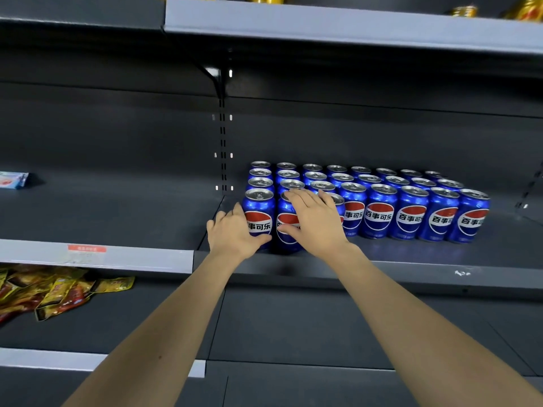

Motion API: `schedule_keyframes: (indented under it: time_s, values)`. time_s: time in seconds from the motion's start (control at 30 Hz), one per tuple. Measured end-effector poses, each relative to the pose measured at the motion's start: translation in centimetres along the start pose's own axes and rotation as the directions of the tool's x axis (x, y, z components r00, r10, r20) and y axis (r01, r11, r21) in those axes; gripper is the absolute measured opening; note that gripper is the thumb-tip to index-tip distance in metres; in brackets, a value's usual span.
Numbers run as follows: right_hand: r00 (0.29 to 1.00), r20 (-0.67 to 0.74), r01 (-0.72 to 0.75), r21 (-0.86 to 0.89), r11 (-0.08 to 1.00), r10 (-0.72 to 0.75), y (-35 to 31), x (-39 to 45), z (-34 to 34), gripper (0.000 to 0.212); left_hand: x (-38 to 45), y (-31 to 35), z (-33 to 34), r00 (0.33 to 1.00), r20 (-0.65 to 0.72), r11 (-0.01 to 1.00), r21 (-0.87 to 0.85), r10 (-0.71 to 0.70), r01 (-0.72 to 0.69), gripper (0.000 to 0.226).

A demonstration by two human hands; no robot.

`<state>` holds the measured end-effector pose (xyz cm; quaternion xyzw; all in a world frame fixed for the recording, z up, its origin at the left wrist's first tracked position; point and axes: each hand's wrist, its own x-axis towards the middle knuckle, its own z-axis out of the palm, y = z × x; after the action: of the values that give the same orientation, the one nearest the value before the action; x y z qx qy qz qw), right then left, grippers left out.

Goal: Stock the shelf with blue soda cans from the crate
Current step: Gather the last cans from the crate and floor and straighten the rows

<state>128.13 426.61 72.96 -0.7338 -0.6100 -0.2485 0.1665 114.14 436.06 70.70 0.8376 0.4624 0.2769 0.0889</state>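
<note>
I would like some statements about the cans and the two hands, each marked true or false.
1. The blue cans stand upright in rows on the shelf. True.
2. The left hand grips the front can at the left end. True.
3. The right hand hangs away from the cans. False: it lies on the next front can.
4. The cans fill the shelf's whole width. False: the left part holds no cans.
5. Snack packets lie on the shelf below. True.
</note>
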Motion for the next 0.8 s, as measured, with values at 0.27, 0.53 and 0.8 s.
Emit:
schedule_keyframes:
  time_s: [0.27, 0.53, 0.8]
  values:
    - [1.000, -0.005, 0.018, -0.014, 1.000, -0.018, 0.3, 0.6, -0.3, 0.072, 0.5, 1.2, -2.4, 0.958, -0.148, 0.966, 0.120, 0.246, -0.229, 0.115]
    - [0.992, -0.124, -0.007, 0.031, 0.999, 0.011, 1.0, -1.6, 0.3, 0.078, -0.7, 2.3, -1.1, 0.839, -0.216, 0.861, 0.234, 0.499, -0.451, 0.089]
    - [0.962, -0.230, -0.148, 0.015, 0.989, 0.148, 0.8, -8.4, 0.8, 0.074, -7.1, 4.9, 3.1, 0.775, -0.350, 0.813, -0.059, 0.526, -0.579, 0.051]
